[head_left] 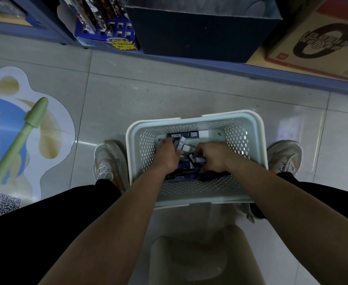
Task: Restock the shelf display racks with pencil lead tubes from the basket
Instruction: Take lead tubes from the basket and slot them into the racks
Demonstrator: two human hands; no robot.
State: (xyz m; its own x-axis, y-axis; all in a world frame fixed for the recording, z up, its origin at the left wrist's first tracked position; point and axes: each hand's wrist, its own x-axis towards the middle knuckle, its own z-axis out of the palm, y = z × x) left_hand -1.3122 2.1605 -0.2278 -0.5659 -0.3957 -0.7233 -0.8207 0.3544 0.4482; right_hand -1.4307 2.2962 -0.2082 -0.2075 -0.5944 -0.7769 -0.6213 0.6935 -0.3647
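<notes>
— Two questions: what fills the view, and where is the stock?

— Mostly the grey tiled floor [169,89], with a large printed floor sticker [25,130] on it at the left. Along the far edge runs the shelf base [271,73]. It carries a dark blue box [199,31] in the middle, a cardboard carton [317,44] to the right and a blue display box [107,36] to the left.

— And closer in?

— A pale perforated basket [241,138] stands on the floor between the person's left shoe [107,161] and right shoe [284,157]. The pencil lead tubes [187,163] lie in a loose heap on its bottom, mostly dark with white ends.

— The hands?

— Both are down inside the basket, on the heap. The left hand [168,155] has its fingers curled round a few tubes, and a white-labelled tube [181,143] marked HB 0.7 juts out just beside its thumb. The right hand [214,159] has its fingers bent down into the tubes. I cannot tell whether they hold one.
</notes>
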